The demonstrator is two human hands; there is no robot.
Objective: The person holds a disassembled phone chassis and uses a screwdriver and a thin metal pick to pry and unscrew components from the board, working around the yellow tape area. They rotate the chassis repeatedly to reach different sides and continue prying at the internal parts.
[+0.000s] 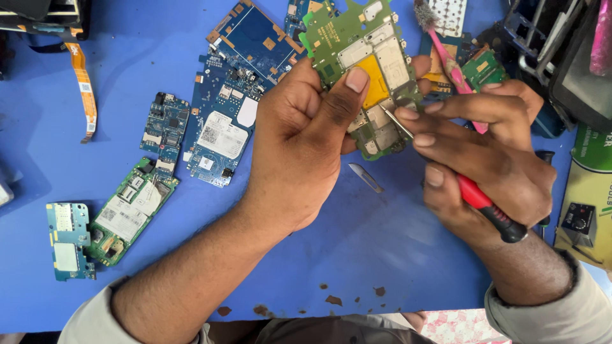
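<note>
Green board (pixel 368 70) is held up over the far-middle of the blue tabletop (pixel 395 255), tilted, metal shields and a yellow patch facing up. It is gripped by the left hand (pixel 299 140): thumb pressed on the face by the yellow patch, fingers curled behind.

A red-handled screwdriver (pixel 488 207) is grasped in the right hand (pixel 491 165), fingers clenched round the handle, metal tip set against the board's lower right part, just beside the thumb.

A small metal blade (pixel 365 177) lies flat on the tabletop between the two hands, below the board, touching neither.

A pink brush (pixel 446 57) is seen behind the right hand near the far edge; whether it is touched cannot be told.

Loose boards are spread on the left half: two blue ones (pixel 220 137) (pixel 258 38) near the far-middle, a smaller dark blue one (pixel 164 124) left of them, a green one (pixel 131 210) and a light blue one (pixel 67 241) toward the near-left corner. An orange flex strip (pixel 84 89) lies by the far-left corner.
</note>
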